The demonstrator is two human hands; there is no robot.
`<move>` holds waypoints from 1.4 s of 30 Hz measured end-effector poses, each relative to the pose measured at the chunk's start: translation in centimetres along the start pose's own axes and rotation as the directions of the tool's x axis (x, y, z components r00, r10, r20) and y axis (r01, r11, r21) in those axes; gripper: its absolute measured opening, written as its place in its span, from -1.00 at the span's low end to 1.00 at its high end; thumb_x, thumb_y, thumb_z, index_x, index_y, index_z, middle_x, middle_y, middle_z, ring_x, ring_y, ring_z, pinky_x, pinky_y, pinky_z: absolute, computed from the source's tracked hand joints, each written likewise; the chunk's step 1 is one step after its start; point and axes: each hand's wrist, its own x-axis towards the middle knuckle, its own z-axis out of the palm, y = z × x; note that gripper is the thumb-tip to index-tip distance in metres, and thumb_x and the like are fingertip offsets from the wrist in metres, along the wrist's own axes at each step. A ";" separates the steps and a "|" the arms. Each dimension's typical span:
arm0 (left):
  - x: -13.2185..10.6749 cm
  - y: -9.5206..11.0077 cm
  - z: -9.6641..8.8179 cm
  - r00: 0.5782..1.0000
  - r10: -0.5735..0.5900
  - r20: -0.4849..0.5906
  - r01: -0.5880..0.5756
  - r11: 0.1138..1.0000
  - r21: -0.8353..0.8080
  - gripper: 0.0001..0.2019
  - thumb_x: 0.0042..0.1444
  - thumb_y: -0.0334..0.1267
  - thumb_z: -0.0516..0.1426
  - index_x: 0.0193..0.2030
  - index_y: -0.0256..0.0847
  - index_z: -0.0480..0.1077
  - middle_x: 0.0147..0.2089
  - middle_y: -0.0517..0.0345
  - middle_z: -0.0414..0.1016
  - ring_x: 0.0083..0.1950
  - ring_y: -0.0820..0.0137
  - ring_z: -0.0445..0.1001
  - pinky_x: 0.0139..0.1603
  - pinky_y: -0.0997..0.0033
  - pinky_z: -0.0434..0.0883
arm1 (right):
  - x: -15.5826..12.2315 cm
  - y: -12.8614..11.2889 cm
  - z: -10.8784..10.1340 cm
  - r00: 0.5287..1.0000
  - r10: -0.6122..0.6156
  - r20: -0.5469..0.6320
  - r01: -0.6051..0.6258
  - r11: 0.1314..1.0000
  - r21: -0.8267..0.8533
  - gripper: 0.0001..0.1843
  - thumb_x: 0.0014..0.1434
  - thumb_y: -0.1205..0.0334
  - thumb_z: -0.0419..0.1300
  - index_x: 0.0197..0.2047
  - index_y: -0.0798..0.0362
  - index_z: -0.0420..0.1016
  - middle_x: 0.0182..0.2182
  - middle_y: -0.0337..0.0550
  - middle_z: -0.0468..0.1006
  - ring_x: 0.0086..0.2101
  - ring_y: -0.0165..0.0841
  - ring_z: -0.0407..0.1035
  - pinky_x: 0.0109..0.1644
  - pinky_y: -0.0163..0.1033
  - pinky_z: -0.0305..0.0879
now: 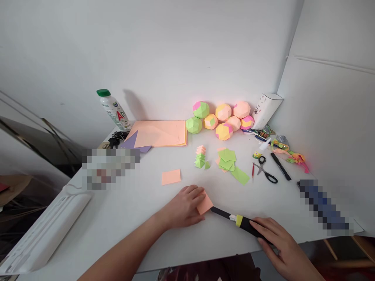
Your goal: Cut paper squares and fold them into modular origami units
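Note:
My left hand [184,207] lies on the white table [131,218] with its fingers pressed down on a small orange paper square [205,203], holding it flat. My right hand [279,240] is closed round the handle of a black utility knife with a yellow band [237,220]. The knife's tip reaches the lower right edge of the orange paper. Another loose orange square [171,176] lies a little further back on the left.
Behind lie folded green and orange pieces [226,159], scissors [266,171], a black marker [280,166] and a red pen [253,170]. Several paper balls [223,117] sit against the wall beside a stack of orange sheets [159,132], a bottle [114,109] and a white carton [266,109].

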 end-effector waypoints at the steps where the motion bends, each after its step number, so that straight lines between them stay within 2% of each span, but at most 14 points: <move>1: 0.0 0.0 0.0 1.000 0.000 0.000 0.000 1.000 0.001 -0.50 0.06 -0.08 0.12 0.11 -0.25 0.21 0.13 -0.13 0.29 0.08 0.07 0.25 0.06 0.02 0.27 | 0.0 0.0 -0.1 1.000 -0.003 0.003 0.003 1.000 0.003 -0.55 0.23 0.21 0.06 0.19 -0.09 0.26 0.08 -0.11 0.38 0.07 -0.19 0.28 0.07 -0.12 0.37; 5: -0.1 0.0 -0.1 1.000 0.003 -0.001 -0.003 1.000 0.015 -0.54 0.06 -0.15 0.12 0.10 -0.20 0.21 0.14 -0.12 0.29 0.08 0.08 0.26 0.06 0.02 0.27 | 0.0 -0.1 -0.2 1.000 -0.021 0.009 0.021 1.000 0.000 -0.55 0.23 0.22 0.05 0.19 -0.08 0.27 0.07 -0.11 0.40 0.07 -0.20 0.28 0.07 -0.11 0.37; 14: -0.1 -0.1 -0.2 1.000 0.012 0.010 -0.012 1.000 0.029 -0.55 0.07 -0.11 0.13 0.08 -0.21 0.23 0.15 -0.12 0.29 0.09 0.09 0.26 0.07 0.05 0.27 | -0.8 -0.2 0.0 0.999 -0.042 0.031 0.042 0.999 -0.017 -0.57 0.21 0.23 0.07 0.16 -0.15 0.30 0.08 -0.14 0.40 0.06 -0.18 0.29 0.07 -0.07 0.37; 22: -0.1 -0.2 -0.2 1.000 0.019 0.009 -0.019 1.000 0.024 -0.56 0.06 -0.12 0.16 0.06 -0.22 0.25 0.13 -0.11 0.30 0.07 0.10 0.27 0.05 0.07 0.29 | -0.1 -0.9 -0.3 0.998 -0.050 -0.029 0.050 0.999 0.021 -0.59 0.21 0.24 0.07 0.13 -0.11 0.35 0.05 -0.12 0.43 0.03 -0.18 0.33 0.04 -0.11 0.39; 26: 0.0 -0.5 0.0 0.999 0.033 0.012 -0.033 0.999 0.037 -0.69 0.03 -0.16 0.20 -0.11 -0.22 0.34 0.12 -0.09 0.32 0.06 0.10 0.28 0.03 0.09 0.31 | -0.1 -1.0 -0.3 0.999 -0.042 -0.025 0.043 0.999 0.028 -0.58 0.21 0.24 0.07 0.14 -0.10 0.33 0.06 -0.11 0.42 0.04 -0.18 0.31 0.05 -0.11 0.38; 29: 0.1 -0.6 0.0 0.999 0.048 0.003 -0.048 0.998 0.046 -0.82 0.07 -0.22 0.17 -0.20 -0.21 0.35 0.12 -0.07 0.32 0.05 0.15 0.29 0.01 0.12 0.33 | -0.1 -1.0 -0.3 1.000 -0.029 -0.011 0.029 0.999 0.033 -0.57 0.22 0.24 0.06 0.17 -0.10 0.30 0.07 -0.12 0.40 0.06 -0.19 0.29 0.06 -0.10 0.38; 34: 0.2 -0.6 -0.1 0.998 0.057 -0.009 -0.056 0.996 0.073 -0.91 0.13 -0.31 0.12 -0.23 -0.22 0.33 0.12 -0.06 0.34 0.04 0.18 0.31 -0.02 0.17 0.35 | -0.3 -0.9 -0.3 0.999 -0.033 0.002 0.033 0.999 0.023 -0.58 0.23 0.23 0.06 0.16 -0.12 0.31 0.07 -0.13 0.40 0.06 -0.19 0.29 0.06 -0.09 0.37; 42: 0.2 -0.6 -0.4 0.997 0.072 -0.026 -0.071 0.996 0.058 -0.97 0.15 -0.33 0.08 -0.27 -0.21 0.32 0.08 -0.05 0.37 0.01 0.20 0.33 -0.05 0.20 0.36 | -0.3 -1.2 -0.4 0.999 -0.039 0.006 0.039 0.999 0.017 -0.58 0.22 0.23 0.06 0.15 -0.14 0.32 0.06 -0.15 0.42 0.05 -0.18 0.31 0.05 -0.09 0.39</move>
